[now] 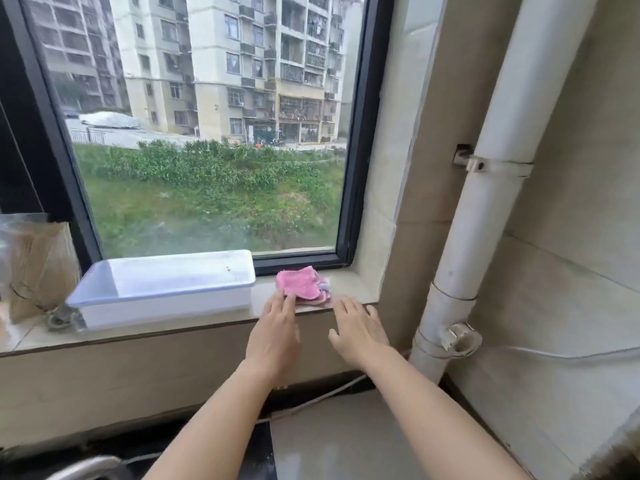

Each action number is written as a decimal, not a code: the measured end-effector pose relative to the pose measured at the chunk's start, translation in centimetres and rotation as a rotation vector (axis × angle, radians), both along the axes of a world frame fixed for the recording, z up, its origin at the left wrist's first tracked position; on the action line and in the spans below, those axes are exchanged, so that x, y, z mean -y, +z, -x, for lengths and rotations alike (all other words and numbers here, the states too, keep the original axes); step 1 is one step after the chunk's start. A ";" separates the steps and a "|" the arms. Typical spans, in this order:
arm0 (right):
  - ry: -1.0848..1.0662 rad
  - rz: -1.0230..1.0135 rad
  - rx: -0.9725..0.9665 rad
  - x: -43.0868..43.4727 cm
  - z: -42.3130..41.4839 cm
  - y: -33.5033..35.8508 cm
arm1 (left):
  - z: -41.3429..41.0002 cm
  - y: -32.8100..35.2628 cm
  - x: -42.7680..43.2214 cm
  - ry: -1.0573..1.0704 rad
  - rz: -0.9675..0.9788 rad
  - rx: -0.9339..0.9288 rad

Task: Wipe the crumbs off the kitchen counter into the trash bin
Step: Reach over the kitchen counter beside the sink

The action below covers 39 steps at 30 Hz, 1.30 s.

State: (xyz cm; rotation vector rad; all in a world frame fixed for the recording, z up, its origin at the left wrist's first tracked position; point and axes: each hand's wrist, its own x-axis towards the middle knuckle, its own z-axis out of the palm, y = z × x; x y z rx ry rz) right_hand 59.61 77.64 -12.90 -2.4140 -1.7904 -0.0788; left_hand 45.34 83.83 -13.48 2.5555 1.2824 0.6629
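Observation:
A pink cloth (302, 284) lies crumpled on the stone window sill (349, 289), just right of a white plastic box. My left hand (275, 336) is stretched toward it with fingers apart, its fingertips touching the cloth's near left edge. My right hand (358, 330) hovers flat and open at the sill's front edge, just right of the cloth and apart from it. Neither hand holds anything. The grey counter (339, 438) shows at the bottom under my forearms. No trash bin and no crumbs can be made out.
A white lidded box (162, 289) fills the middle of the sill. A brown paper bag (38, 268) stands at the far left. A white drain pipe (485, 216) runs down the right corner. A cable (311, 401) lies along the counter's back; a metal tap (86, 469) is at bottom left.

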 end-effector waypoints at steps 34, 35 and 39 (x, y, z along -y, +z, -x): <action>-0.600 -0.575 -1.515 45.6 1.0 -3.4 | -7.4 -3.1 38.8 -0.360 0.717 0.530; -0.670 -0.622 -1.533 49.1 1.9 -4.3 | -7.1 -3.7 42.1 -0.379 0.771 0.492; -0.839 -0.804 -1.561 64.7 6.2 -7.2 | -5.9 -6.2 56.3 -0.499 0.970 0.334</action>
